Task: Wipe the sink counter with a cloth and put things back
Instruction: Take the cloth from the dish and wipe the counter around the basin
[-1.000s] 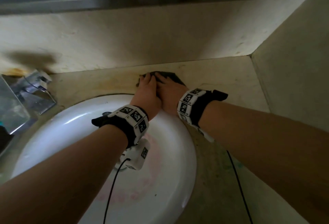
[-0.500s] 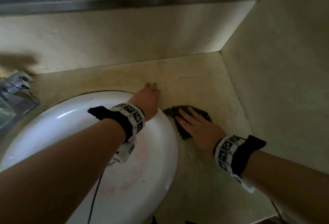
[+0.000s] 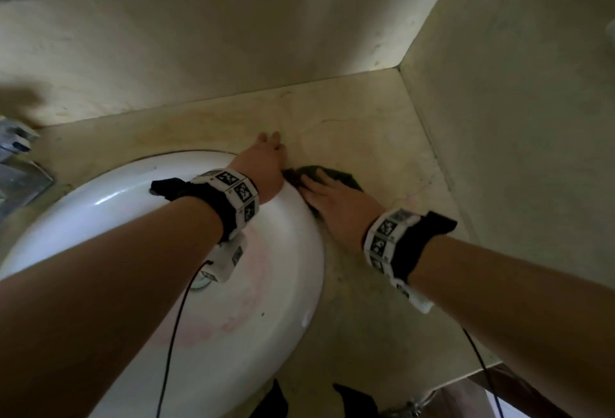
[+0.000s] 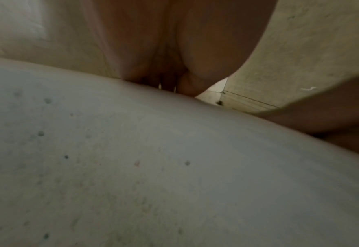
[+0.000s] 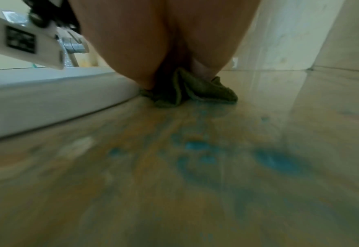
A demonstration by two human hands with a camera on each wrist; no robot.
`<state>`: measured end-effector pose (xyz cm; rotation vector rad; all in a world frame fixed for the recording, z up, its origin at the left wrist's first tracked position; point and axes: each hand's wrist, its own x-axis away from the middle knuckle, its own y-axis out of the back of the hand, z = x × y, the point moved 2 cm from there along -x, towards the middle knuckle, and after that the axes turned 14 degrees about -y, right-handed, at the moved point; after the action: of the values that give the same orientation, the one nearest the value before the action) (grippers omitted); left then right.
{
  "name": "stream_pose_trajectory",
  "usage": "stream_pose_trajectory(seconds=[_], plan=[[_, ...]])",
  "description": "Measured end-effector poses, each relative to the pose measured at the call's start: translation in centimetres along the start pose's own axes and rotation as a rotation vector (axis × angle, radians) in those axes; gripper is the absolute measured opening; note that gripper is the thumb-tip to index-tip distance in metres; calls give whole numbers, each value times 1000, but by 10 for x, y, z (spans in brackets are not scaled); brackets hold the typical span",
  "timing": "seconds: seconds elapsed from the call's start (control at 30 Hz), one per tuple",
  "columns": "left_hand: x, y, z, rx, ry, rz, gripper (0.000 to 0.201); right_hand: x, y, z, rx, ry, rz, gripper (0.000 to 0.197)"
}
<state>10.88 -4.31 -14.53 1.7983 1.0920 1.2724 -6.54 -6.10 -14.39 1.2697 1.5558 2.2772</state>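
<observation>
A dark green cloth lies crumpled on the beige sink counter, right beside the white basin's rim. My right hand presses flat on the cloth with straight fingers; in the right wrist view the cloth bunches under the palm. My left hand rests flat across the basin's far rim, its fingertips on the counter beside the cloth. In the left wrist view the left hand lies over the white basin. Blue smears mark the counter in front of the cloth.
A side wall closes the counter on the right and a back wall runs behind it. The chrome tap stands at the far left. The counter's front edge is at the lower right.
The right hand slid the cloth from the back of the counter toward the front right, then back left against the basin rim. The left hand stayed on the rim.
</observation>
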Motion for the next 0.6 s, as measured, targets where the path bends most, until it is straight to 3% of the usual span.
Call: stream_pose_trajectory(seconds=[0.13,0.23,0.4,0.6], plan=[[-2,-4,-4,-10,12,18,59,39,-28,-7,-13,-64,65,58],[-2,-6,-13,-9,45,-42,60,47,-35,-9,-1,-74,40,59],[-11,-11,-24,15,80,-84,62,2,-8,-11,7,-68,-114,62],[-13,-11,-22,12,82,-82,69,-58,26,-36,-73,-238,-177,67]])
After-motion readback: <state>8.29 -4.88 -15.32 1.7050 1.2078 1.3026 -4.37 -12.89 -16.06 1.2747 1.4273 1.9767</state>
